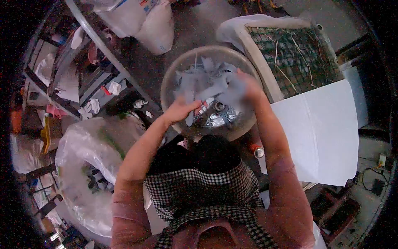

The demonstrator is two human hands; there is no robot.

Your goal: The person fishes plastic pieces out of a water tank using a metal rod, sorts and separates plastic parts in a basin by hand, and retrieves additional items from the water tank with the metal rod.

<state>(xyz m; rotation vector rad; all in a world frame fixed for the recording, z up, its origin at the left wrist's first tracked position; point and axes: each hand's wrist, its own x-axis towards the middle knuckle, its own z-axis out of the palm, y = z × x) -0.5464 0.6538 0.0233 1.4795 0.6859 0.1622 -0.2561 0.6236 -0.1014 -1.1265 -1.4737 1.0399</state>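
A round, translucent basin (166,79) stands in front of my knees, filled with grey flat pieces and strips (199,81) that look like plastic. My left hand (182,110) is over its near left side, fingers closed round a grey strip (189,119) that sticks out below them. At the right side of the basin is my right hand (250,88), smeared by motion. A blurred grey piece (235,89) lies against its fingers; whether they grip it I cannot tell. Between the hands sit a dark ring-shaped part (219,106) and shiny silvery pieces (216,120).
A pale-framed crate with green netting (290,58) stands at the right, beside a large white sheet (317,133). An orange can (258,151) is near my right forearm. At the left are a plastic-lined container (78,162) and a metal rack (105,52). White sacks (155,31) stand behind.
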